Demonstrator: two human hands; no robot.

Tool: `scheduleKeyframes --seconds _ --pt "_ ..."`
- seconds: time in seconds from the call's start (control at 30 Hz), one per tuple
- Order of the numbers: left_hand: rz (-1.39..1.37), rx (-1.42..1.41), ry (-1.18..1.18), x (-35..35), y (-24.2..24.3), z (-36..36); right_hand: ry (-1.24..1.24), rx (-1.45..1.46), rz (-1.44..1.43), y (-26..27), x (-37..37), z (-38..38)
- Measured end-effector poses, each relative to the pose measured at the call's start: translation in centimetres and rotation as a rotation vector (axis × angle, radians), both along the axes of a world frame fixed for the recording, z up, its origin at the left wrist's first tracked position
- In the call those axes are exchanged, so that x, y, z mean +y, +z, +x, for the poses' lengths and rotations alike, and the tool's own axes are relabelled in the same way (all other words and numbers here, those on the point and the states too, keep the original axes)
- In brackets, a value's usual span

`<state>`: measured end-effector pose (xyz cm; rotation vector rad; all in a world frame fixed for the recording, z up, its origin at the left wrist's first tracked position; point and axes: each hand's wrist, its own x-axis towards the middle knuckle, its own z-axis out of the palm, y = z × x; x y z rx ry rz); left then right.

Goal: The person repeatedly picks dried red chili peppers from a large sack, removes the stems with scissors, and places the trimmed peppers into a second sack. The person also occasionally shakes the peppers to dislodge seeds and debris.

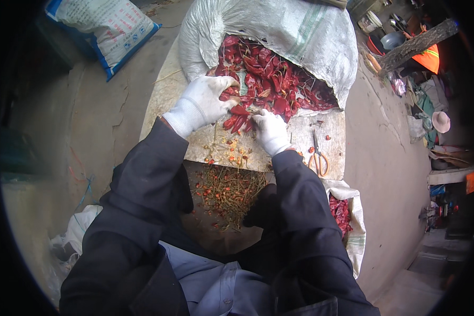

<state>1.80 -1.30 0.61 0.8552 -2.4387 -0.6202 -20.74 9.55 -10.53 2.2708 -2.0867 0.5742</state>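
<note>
A heap of dried red chillies [266, 75] spills from the mouth of a white woven sack [316, 43] lying on a worn board [166, 91]. My left hand [209, 96], in a white knit glove, curls its thumb and fingers around some chillies at the heap's near left edge. Just right of it, my gloved right hand [271, 128] has its fingers bent on a small bunch of chillies [237, 120]; its fingertips are partly hidden. Scissors with orange handles [319, 158] lie on the board to the right of my right hand. Seeds and stem bits litter the near edge.
Below the board, a pile of stems and chilli caps [229, 193] lies on the floor between my legs. A white sack of red chillies [355, 233] stands at the right. A printed white-and-blue bag [110, 35] sits far left. A wooden post [418, 45] and clutter line the right side.
</note>
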Motion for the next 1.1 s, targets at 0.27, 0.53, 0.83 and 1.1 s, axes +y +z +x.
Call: scheduleKeyframes --seconds 0.27,0.53,0.83,1.1 --pt "0.316 0.032 0.076 0.7 -1.3 -1.4 0.03 -0.28 -0.396 4.6 1.0 0.1" --pt "1.145 0.6 -0.14 2.7 -3.0 -3.0 0.243 -0.262 -0.583 8.4 2.7 2.3" --pt "1.207 0.747 -0.118 3.1 -3.5 -3.6 0.235 -0.39 -0.57 9.2 3.0 2.6" --pt "1.066 0.569 -0.247 2.6 -2.5 -4.2 -0.158 -1.356 -0.177 10.3 3.2 1.9"
